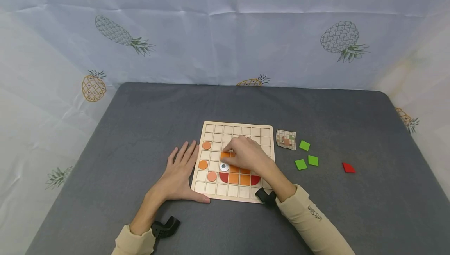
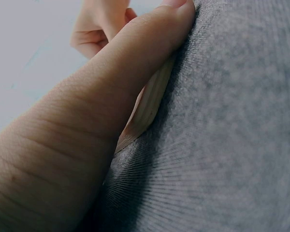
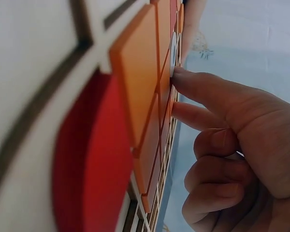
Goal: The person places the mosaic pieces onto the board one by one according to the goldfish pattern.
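A wooden grid board [image 1: 237,129] lies on the grey table, tilted slightly. My left hand [image 1: 179,177] rests at its left side with fingers straight and spread, the thumb along the front edge. Over the board's middle, my right hand [image 1: 247,153] pinches an orange square tile [image 1: 225,154] between thumb and index finger, at the surface. The other right fingers are curled in the right wrist view. Just below that tile is a white eye disc [image 1: 224,167]. More orange squares [image 1: 233,178] sit in cells, between two red rounded pieces [image 1: 255,180]. My right hand hides some cells.
Orange discs [image 1: 203,164] occupy cells on the board's left. A small printed pattern card [image 1: 286,139] lies beside the right edge. Further right are three green square tiles [image 1: 313,160] and a red quarter-round piece [image 1: 349,168]. A pineapple-print cloth [image 1: 225,48] hangs behind the table.
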{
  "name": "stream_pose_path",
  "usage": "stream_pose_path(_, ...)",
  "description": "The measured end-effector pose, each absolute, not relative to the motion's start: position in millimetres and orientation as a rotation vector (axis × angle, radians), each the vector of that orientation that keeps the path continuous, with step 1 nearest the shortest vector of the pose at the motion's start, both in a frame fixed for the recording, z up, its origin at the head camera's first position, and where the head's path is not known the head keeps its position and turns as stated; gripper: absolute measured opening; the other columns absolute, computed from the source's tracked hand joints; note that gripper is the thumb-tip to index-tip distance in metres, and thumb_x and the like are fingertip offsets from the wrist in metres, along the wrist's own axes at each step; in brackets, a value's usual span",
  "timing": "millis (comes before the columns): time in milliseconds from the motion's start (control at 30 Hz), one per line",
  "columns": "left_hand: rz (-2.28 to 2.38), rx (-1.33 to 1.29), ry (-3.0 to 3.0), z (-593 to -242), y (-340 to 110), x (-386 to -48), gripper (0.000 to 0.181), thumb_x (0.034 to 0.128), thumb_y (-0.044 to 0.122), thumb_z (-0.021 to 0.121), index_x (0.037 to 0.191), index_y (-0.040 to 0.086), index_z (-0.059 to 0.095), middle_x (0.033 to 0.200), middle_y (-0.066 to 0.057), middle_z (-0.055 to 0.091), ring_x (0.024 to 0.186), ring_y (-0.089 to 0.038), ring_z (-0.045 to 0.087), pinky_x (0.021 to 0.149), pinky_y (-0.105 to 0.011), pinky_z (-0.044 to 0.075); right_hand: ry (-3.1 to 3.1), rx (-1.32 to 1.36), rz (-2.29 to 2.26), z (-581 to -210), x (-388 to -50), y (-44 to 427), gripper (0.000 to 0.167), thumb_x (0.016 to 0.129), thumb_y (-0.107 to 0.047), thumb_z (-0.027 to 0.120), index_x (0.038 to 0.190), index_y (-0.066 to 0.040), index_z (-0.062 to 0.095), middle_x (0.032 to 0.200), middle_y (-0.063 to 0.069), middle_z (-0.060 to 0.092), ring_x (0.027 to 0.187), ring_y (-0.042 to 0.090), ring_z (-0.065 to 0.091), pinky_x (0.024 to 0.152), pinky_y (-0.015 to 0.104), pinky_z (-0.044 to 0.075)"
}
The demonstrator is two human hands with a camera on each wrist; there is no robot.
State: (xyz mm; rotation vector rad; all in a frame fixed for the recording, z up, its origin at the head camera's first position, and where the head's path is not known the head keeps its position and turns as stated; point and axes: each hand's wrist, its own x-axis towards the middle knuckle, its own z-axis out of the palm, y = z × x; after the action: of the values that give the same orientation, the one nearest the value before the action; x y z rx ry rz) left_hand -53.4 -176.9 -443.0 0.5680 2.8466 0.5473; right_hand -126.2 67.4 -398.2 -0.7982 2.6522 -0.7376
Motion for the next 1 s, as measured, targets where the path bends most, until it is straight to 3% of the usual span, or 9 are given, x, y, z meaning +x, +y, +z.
stream_pose_path(167, 0.546, 0.569, 2.847, -443.3, -177.2, -53.0, 0.153, 0.0543, 0.082, 0.081, 0.165, 0.005, 0.010, 0.174, -0.016, 0.007, 0.161, -0.040, 0.002, 0.125, -0.064, 0.002, 2.654, -0.817, -0.735, -399.5, -127.1, 68.9, 0.024, 0.087, -0.027, 0.083, 0.107, -0.014, 0.083, 0.103, 0.002, 0.081, 0.058, 0.005, 0.046, 0.051, 0.020, 0.031)
stream_pose_path(367, 0.547, 0.560, 2.847, -443.5, -177.1, -52.7, 0.153, 0.0537, 0.081, 0.082, 0.165, 0.005, 0.010, 0.174, -0.016, 0.007, 0.161, -0.040, 0.002, 0.125, -0.065, 0.002, 2.677, -0.804, -0.721, -398.4, -125.9, 68.8, 0.024, 0.087, -0.029, 0.083, 0.106, -0.015, 0.082, 0.106, 0.001, 0.081, 0.062, 0.007, 0.051, 0.053, 0.021, 0.036)
stream_pose_path(500, 0.542, 0.560, 2.849, -443.4, -177.0, -52.9, 0.152, 0.0539, 0.080, 0.082, 0.165, 0.004, 0.010, 0.174, -0.017, 0.007, 0.161, -0.040, 0.003, 0.125, -0.065, 0.003, 2.706, -0.774, -0.723, -393.1, -123.5, 70.2, 0.027, 0.087, -0.031, 0.082, 0.109, -0.015, 0.081, 0.087, 0.001, 0.078, 0.058, 0.008, 0.048, 0.052, 0.022, 0.036)
stream_pose_path(667, 0.541, 0.561, 2.853, -442.4, -177.0, -53.2, 0.152, 0.0540, 0.079, 0.083, 0.165, 0.004, 0.011, 0.173, -0.017, 0.008, 0.161, -0.041, 0.003, 0.125, -0.065, 0.003, 2.701, -0.737, -0.785, -382.6, -120.5, 74.8, 0.025, 0.090, -0.029, 0.079, 0.111, -0.015, 0.078, 0.057, -0.004, 0.056, 0.049, 0.007, 0.042, 0.047, 0.023, 0.033)
stream_pose_path(1000, 0.561, 0.574, 2.850, -442.6, -176.1, -53.2, 0.152, 0.0542, 0.080, 0.082, 0.165, 0.004, 0.011, 0.173, -0.017, 0.009, 0.161, -0.041, 0.003, 0.124, -0.065, 0.003, 2.735, -0.752, -0.910, -372.1, -107.2, 102.4, 0.027, 0.090, -0.027, 0.079, 0.112, -0.013, 0.078, 0.053, -0.006, 0.045, 0.046, 0.008, 0.038, 0.046, 0.022, 0.030)
